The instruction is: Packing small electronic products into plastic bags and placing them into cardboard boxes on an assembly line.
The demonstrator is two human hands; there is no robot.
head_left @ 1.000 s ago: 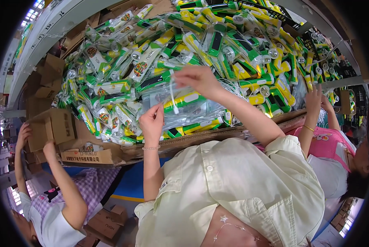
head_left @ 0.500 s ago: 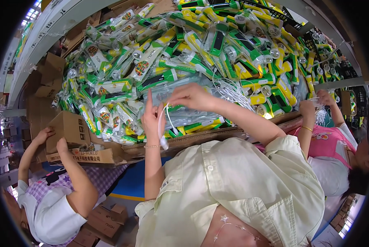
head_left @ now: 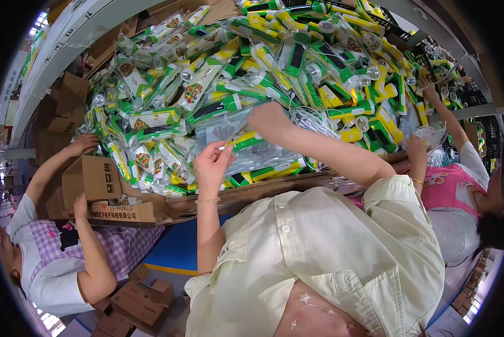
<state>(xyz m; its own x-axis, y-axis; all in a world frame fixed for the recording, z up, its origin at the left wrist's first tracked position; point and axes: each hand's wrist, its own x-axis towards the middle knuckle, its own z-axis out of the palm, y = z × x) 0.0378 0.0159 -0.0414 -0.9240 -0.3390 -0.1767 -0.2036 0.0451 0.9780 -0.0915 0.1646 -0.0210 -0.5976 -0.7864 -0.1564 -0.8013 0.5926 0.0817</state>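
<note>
I'd pinch gently: left hand (head_left: 210,164) closed on a white tip (head_left: 222,148), right hand (head_left: 270,123) curled by the flashlight (head_left: 247,139), hold hidden.

We read: handwritten black numbers, pale beam (head_left: 58,48) | printed lettering, carton flap (head_left: 122,213) | printed lettering, floor carton (head_left: 136,303)

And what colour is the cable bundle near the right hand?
The cable bundle is white; head view.

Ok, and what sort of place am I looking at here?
Probably a factory packing area. A large heap of green, yellow and white flashlight-like items, many in clear bags, a bundle of white cables, and a co-worker at left with one hand at a cardboard box suggest it.
</note>
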